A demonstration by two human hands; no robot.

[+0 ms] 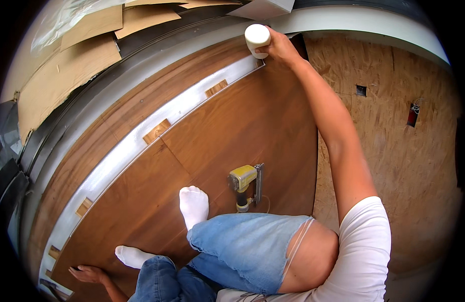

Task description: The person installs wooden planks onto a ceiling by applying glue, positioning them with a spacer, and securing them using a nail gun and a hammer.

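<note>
Right hand (283,48), far end of the work, curls its fingers around a white, round-ended plastic bottle (257,39). Bottle sits base up, over the far end of a silvery strip (186,108) edging reddish-brown wooden floorboards (252,126); cannot tell whether its tip touches. Left hand (86,274), near left, lies by the boards' edge, fingers extended, nothing visible in it. Small striped wooden blocks (156,132) sit at intervals along the strip. On the boards, mid-scene: yellow-and-black nail gun (244,180), just right of a white-socked foot (194,204). Right: tan chipboard panel (383,156) with dark cut-outs, wires at one. Far left: torn brown cardboard sheets (71,75), overlapping.
</note>
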